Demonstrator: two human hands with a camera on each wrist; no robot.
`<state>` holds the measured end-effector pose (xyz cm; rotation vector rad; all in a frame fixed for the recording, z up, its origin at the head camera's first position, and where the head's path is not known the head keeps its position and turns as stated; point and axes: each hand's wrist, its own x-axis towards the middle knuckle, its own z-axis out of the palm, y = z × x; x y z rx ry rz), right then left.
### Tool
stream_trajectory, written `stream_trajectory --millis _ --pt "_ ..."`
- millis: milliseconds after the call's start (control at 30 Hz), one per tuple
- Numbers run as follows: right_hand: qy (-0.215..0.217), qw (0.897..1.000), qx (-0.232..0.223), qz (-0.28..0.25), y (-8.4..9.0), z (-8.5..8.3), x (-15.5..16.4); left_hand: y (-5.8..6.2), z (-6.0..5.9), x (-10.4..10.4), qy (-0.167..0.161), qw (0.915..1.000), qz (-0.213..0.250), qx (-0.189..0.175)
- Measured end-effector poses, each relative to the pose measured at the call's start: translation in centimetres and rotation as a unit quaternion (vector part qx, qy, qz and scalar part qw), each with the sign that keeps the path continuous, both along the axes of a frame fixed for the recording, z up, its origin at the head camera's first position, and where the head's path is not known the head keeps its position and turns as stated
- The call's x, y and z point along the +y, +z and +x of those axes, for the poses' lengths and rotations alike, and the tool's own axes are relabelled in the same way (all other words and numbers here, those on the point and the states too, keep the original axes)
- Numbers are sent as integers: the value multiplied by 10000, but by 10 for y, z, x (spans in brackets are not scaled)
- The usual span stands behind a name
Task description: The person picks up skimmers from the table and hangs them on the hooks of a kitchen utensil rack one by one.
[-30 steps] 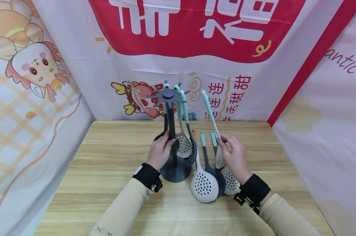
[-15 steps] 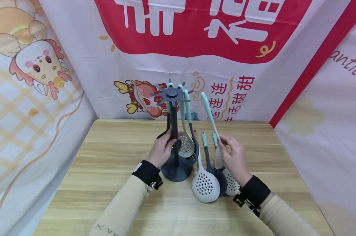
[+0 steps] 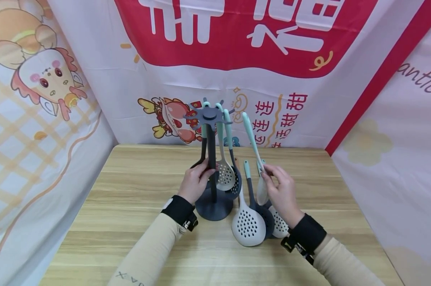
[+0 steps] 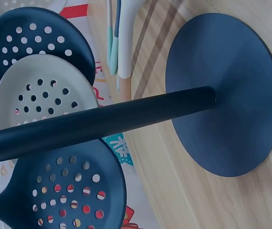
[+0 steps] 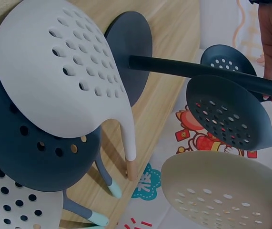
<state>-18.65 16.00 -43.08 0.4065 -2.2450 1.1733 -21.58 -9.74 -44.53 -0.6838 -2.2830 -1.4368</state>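
My left hand (image 3: 197,180) grips the post of a dark utensil stand (image 3: 211,149) with a round base and a hooked top. Several skimmers with mint handles hang from its hooks, among them a grey skimmer (image 3: 225,176) and a dark blue skimmer (image 5: 231,112). To the right of the stand, my right hand (image 3: 281,188) pinches a beige skimmer (image 5: 221,186) low on its shaft, its mint handle pointing up and leaning left. In the head view its bowl shows nearly edge-on, partly covered by my fingers. The left wrist view shows the post crossing the hanging bowls.
On the wooden table (image 3: 129,230), a white skimmer (image 3: 248,226) overlaps a dark blue skimmer (image 3: 267,220) and a light skimmer (image 3: 279,224), just right of the stand's base. Printed cloth (image 3: 215,79) hangs behind the table and at both sides.
My right hand and the beige skimmer have shifted slightly left, nearer the stand. The left hand keeps its hold on the post. The head view has swung a little early on.
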Motion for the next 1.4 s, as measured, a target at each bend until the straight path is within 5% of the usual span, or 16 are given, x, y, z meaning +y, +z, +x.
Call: stream_trajectory --millis 400,1400 --pt "83 10000 43 -27 1 1 1 -5 3 10 593 9978 -53 282" --pt "199 9997 140 0 8 4 0 -4 9 13 801 9960 384 70"
